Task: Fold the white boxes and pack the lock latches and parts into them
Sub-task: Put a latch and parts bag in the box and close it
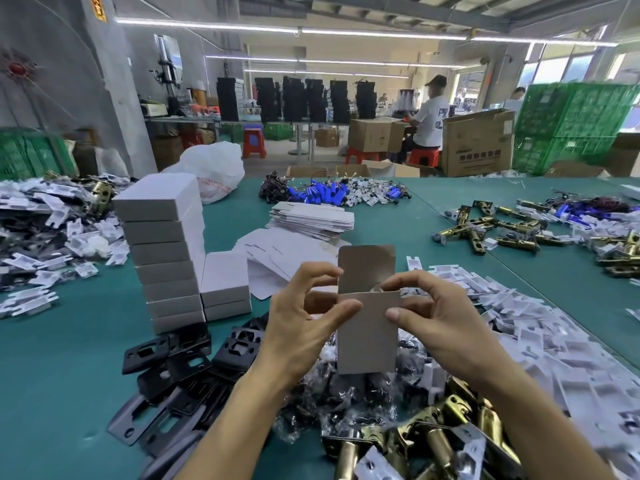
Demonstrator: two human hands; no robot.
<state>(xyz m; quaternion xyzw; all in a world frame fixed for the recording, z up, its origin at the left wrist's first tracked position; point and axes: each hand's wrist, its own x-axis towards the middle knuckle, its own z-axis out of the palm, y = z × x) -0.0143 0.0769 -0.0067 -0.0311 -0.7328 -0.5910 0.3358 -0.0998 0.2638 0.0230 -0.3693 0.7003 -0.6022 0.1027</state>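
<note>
The small grey-white cardboard box is held upright above the green worktop, long axis vertical, with its open mouth and raised top flap uppermost. The left hand pinches its left edge and the right hand its right, equally near. Brass lock latches lie below, towards the right hand.
</note>
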